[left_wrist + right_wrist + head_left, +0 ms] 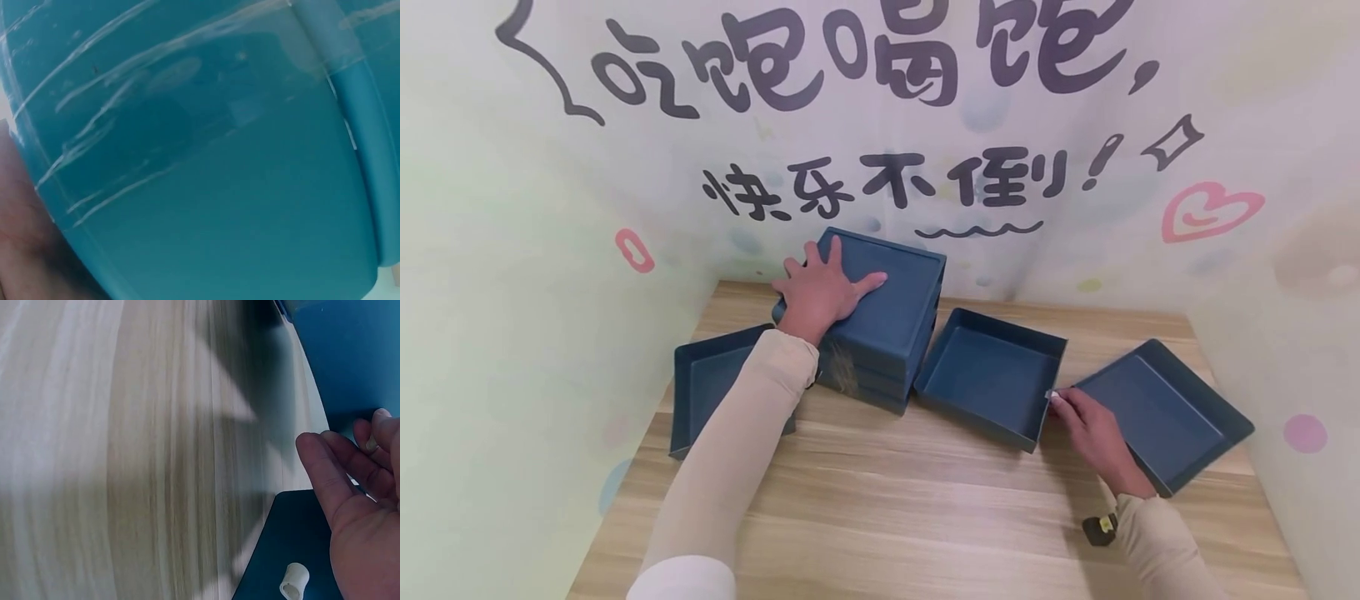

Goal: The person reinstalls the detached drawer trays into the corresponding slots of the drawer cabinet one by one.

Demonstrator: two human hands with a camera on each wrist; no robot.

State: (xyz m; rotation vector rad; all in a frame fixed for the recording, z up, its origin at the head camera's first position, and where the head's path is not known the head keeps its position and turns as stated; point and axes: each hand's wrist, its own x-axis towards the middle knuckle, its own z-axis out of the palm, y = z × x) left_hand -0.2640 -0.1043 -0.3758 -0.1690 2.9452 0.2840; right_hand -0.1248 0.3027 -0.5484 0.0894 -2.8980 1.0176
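Note:
My left hand (820, 287) rests with fingers spread on top of a dark blue drawer unit (895, 292). In the left wrist view, wrinkled clear tape crosses the blue surface (231, 200), and part of the hand (25, 231) shows beside it. With its thumb and fingers, my right hand (1097, 433) pinches a small white knob (372, 442) on the front of a blue drawer (992, 375). This drawer stands just right of the unit, its open top facing up. Behind the right hand lies another blue drawer (1157, 408), with its own white knob (295, 581).
A third blue drawer (715, 383) lies left of the unit, partly hidden by my left sleeve (730, 467). All stand on a wood-grain table (910, 517). A printed white wall (880, 125) rises behind, with side walls left and right. A small black device (1101, 530) sits by my right wrist.

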